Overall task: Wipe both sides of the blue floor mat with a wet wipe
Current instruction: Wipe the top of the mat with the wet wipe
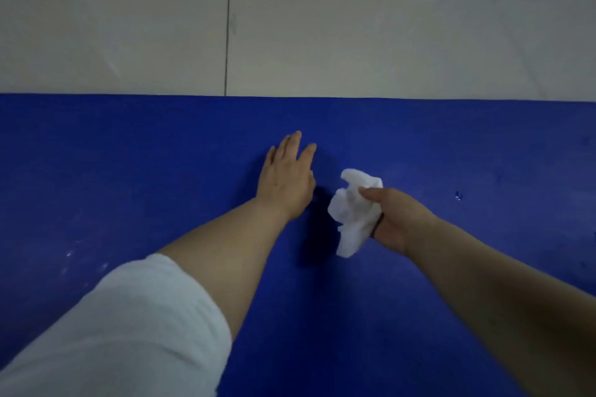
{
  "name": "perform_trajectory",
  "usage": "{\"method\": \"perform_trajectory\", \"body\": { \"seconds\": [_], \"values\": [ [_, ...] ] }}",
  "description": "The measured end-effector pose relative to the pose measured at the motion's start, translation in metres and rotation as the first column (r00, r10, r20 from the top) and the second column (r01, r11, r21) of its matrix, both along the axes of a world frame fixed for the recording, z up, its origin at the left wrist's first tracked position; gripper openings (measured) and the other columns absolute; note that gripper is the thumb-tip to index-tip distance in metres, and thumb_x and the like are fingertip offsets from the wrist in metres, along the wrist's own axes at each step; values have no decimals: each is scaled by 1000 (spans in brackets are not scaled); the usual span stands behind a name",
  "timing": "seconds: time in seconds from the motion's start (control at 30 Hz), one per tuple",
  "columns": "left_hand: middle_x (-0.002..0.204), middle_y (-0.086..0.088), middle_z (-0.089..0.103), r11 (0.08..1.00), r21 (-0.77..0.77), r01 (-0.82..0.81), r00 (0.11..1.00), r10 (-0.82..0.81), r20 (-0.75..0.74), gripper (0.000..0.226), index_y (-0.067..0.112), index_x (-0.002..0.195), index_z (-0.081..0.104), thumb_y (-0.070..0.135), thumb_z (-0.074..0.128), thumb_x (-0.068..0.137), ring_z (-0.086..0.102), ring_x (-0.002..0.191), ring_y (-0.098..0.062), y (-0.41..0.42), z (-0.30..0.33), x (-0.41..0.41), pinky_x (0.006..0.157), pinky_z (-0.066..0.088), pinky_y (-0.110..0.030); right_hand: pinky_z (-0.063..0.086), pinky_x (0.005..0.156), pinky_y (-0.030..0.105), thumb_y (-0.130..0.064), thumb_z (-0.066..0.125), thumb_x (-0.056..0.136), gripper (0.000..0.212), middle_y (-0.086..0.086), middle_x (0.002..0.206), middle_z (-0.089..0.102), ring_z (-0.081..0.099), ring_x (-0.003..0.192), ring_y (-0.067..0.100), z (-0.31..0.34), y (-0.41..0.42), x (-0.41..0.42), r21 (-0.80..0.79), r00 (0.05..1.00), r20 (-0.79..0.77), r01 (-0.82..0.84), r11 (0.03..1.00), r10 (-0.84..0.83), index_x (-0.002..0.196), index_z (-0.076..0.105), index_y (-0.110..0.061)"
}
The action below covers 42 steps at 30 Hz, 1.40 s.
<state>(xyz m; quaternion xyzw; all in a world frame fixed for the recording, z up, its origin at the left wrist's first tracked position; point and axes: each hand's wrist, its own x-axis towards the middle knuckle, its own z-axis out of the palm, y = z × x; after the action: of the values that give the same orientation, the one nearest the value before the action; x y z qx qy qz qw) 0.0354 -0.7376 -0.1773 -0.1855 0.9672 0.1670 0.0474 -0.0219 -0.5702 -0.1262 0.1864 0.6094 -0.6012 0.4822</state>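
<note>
Here the flat blue foam floor mat (pixel 419 316) fills the lower view, its long axis running left to right, its far edge against the pale tiled floor (pixel 129 26); both ends are cut off. The left hand (pixel 288 179) lies flat and relaxed on the mat, farther forward. The right hand (pixel 398 219) clutches a crumpled white wet wipe (pixel 353 213) just beside it. Whether the wipe touches the mat is unclear, and the underside is hidden.
</note>
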Motion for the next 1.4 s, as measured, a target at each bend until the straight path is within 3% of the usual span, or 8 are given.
{"method": "perform_trajectory", "body": {
  "seconds": [0.17, 0.43, 0.6, 0.7, 0.8, 0.97, 1.17, 1.4],
  "values": [
    [160, -9, -11, 989, -40, -140, 989, 141, 32, 59, 21, 154, 5, 41, 25, 102, -9, 147, -25, 6, -31, -42, 117, -5, -46, 29, 113, 47, -20, 40, 102, 42, 14, 147, 39, 38, 136, 29, -7, -12, -36, -2, 979, -70, 191, 982, -191, 142, 36, -9],
    [159, -9, 16, 984, 7, -178, 973, 177, -146, 54, 18, 146, 36, 29, 30, 94, 9, 147, -21, -1, -51, -36, 119, -3, -34, 50, 78, 31, -6, 41, 96, 32, 13, 117, 60, 59, 104, 29, -24, -65, -91, 130, 839, -479, 357, 925, -257, 124, 53, -15],
    [148, -13, 40, 979, 30, -201, 955, 202, -215, 53, 13, 129, 54, 27, 28, 85, 29, 139, -25, -5, -58, -37, 116, 13, -38, 43, 102, 34, -7, 34, 94, 54, -8, 135, 48, 51, 112, 6, -57, -105, -105, 261, 306, -932, 194, 946, 194, 145, 36, -23],
    [142, -14, 47, 979, 17, -203, 946, 200, -254, 43, 14, 124, 55, 24, 39, 85, 29, 137, -23, -7, -61, -40, 118, 19, -41, 27, 113, 41, -20, 30, 85, 57, 6, 148, 40, 38, 136, 24, -93, -123, -103, 723, -161, -691, -163, 671, 705, 140, 44, -15],
    [141, -14, 47, 979, -18, -201, 953, 192, -234, 42, 13, 122, 57, 23, 44, 84, 29, 137, -22, -7, -64, -40, 117, 20, -44, 24, 113, 43, -22, 27, 82, 61, 8, 146, 43, 36, 137, 23, -103, -108, -117, 811, -335, -584, -275, 516, 739, 138, 48, -9],
    [147, -12, 39, 980, 1, -197, 959, 192, -209, 48, 14, 127, 51, 25, 30, 86, 28, 138, -24, -7, -62, -40, 113, 17, -40, 23, 114, 38, -7, 21, 78, 63, 19, 139, 49, 47, 129, 33, -105, -57, -175, 857, -333, -512, -141, 495, 792, 134, 49, 2],
    [148, -11, 38, 980, -4, -199, 959, 194, -205, 48, 15, 129, 48, 26, 28, 87, 27, 139, -23, -6, -64, -40, 114, 15, -39, 18, 114, 45, -13, 33, 94, 54, 13, 157, 20, 17, 143, 30, -98, -45, -198, 901, 259, -423, 219, 373, 869, 147, 26, -3],
    [145, -15, 42, 980, -20, -198, 960, 190, -206, 48, 10, 125, 54, 25, 31, 85, 28, 138, -24, -8, -62, -41, 115, 14, -39, 19, 114, 46, -31, 22, 86, 62, 6, 152, 35, 27, 141, 25, -100, -124, -114, 835, -320, -550, -207, 510, 771, 142, 42, -13]
  ]
}}
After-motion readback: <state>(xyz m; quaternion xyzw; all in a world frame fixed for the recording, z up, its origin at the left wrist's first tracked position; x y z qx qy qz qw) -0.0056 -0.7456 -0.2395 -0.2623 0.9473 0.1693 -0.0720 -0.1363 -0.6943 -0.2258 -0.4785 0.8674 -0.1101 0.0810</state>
